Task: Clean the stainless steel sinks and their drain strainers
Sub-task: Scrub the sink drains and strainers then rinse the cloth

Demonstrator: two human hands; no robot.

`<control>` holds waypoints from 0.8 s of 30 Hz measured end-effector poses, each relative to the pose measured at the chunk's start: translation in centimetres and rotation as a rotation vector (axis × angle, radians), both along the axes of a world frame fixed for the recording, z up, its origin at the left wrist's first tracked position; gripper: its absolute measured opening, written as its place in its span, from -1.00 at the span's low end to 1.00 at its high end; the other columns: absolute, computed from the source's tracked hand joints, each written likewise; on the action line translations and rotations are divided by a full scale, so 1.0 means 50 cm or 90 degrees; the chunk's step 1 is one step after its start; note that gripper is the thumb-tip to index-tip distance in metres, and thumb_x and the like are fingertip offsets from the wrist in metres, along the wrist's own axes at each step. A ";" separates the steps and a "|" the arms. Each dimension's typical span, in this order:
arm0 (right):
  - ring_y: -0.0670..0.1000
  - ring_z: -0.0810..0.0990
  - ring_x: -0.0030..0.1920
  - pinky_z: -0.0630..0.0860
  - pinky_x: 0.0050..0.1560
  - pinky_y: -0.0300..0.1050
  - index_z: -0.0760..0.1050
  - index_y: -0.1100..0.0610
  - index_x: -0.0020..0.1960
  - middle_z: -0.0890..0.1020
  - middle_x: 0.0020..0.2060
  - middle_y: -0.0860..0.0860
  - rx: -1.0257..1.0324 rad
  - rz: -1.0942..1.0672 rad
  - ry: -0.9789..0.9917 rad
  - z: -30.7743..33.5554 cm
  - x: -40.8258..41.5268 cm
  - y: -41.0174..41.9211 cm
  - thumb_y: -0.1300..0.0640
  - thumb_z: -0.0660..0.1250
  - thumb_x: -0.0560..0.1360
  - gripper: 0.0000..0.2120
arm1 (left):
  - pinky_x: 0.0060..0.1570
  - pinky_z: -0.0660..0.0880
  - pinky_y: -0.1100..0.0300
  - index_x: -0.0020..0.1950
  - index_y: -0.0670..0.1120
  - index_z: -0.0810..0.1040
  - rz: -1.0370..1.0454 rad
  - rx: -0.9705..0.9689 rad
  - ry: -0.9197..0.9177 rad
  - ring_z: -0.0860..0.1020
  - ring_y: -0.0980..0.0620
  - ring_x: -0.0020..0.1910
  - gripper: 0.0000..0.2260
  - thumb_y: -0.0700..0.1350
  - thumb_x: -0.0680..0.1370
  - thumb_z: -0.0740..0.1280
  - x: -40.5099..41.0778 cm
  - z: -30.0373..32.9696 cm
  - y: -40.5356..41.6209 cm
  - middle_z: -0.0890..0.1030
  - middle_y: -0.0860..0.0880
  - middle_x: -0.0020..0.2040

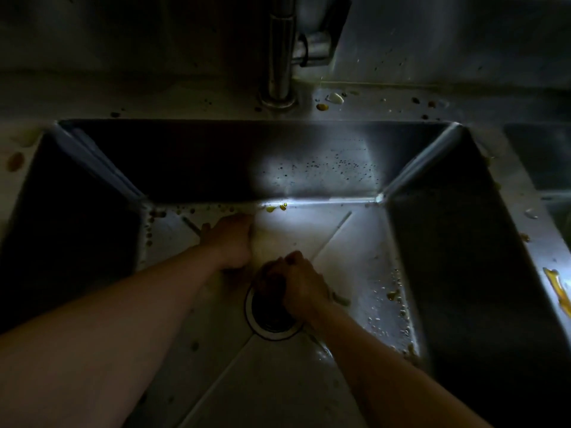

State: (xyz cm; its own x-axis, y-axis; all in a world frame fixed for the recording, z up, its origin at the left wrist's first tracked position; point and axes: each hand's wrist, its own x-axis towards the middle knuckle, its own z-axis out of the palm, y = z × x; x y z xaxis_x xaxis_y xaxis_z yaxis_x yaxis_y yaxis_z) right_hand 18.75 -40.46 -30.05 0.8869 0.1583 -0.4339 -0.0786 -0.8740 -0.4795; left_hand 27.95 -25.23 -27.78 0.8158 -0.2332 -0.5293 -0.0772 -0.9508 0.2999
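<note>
The stainless steel sink (355, 267) is dim, with one bright patch on its floor and back wall. My right hand (301, 287) is over the drain opening (272, 333), fingers curled round a dark round thing (270, 284) that looks like the drain strainer, lifted just above the hole. My left hand (230, 242) rests on the sink floor toward the back left, fingers curled like a fist. What it holds, if anything, is hidden in the dark. Yellow-brown food bits (276, 207) lie along the back seam and the right edge of the floor (394, 295).
A tap (279, 57) rises behind the sink at the middle. Food scraps (330, 100) dot the rear ledge, and orange smears (556, 288) mark the right rim. A second basin (547, 162) starts at the far right.
</note>
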 end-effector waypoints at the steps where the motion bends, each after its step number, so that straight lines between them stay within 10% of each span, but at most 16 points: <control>1: 0.20 0.45 0.15 0.48 0.14 0.06 0.53 -0.05 0.23 0.43 0.20 0.09 0.015 0.006 0.021 0.004 -0.002 -0.002 0.10 0.32 0.52 -0.71 | 0.32 0.23 -0.22 0.40 0.04 0.27 0.007 0.003 -0.003 0.30 -0.11 0.38 -0.53 -0.03 0.51 0.28 -0.007 0.000 0.012 0.34 -0.03 0.39; 5: 0.12 0.51 0.12 0.33 -0.01 -0.31 0.58 0.10 0.16 0.53 0.10 0.14 0.088 -0.141 -0.022 0.028 0.036 -0.022 0.33 0.24 0.47 -0.67 | 0.28 0.27 -0.17 0.50 0.10 0.13 0.003 0.082 0.020 0.20 -0.13 0.44 -0.25 0.01 0.40 0.42 -0.023 -0.006 0.050 0.20 0.00 0.47; 9: 0.17 0.49 0.14 0.39 0.06 -0.18 0.53 0.12 0.21 0.51 0.15 0.16 0.032 -0.240 -0.137 0.040 0.144 -0.054 0.30 0.25 0.47 -0.67 | 0.25 0.33 -0.11 0.53 0.08 0.05 0.008 0.089 -0.023 0.15 -0.16 0.42 -0.15 -0.05 0.36 0.46 -0.034 -0.028 0.060 0.16 -0.03 0.44; 17: 0.24 0.40 0.24 0.40 0.23 -0.04 0.46 0.11 0.32 0.35 0.29 0.24 0.004 -0.180 -0.139 -0.020 0.200 -0.021 0.26 0.27 0.49 -0.60 | 0.09 0.43 0.02 0.44 0.00 0.20 -0.023 0.051 -0.073 0.30 -0.14 0.31 -0.16 0.00 0.26 0.54 -0.062 -0.032 0.078 0.20 -0.06 0.32; 24: 0.23 0.37 0.32 0.34 0.32 -0.09 0.40 0.09 0.40 0.27 0.38 0.22 -0.007 -0.100 -0.063 0.007 0.182 -0.036 0.19 0.33 0.52 -0.55 | -0.13 0.36 0.15 0.34 -0.07 0.31 -0.315 -0.021 -0.203 0.37 -0.04 0.12 -0.46 -0.03 0.41 0.39 -0.113 0.016 0.056 0.29 -0.04 0.25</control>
State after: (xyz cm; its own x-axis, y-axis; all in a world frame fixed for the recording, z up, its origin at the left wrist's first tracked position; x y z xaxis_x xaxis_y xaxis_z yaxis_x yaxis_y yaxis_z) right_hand 27.84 -42.25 -29.71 0.9387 0.0095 -0.3447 -0.1681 -0.8601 -0.4816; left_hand 22.29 -22.42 -26.96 0.7240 -0.6383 -0.2616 -0.6002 -0.7698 0.2173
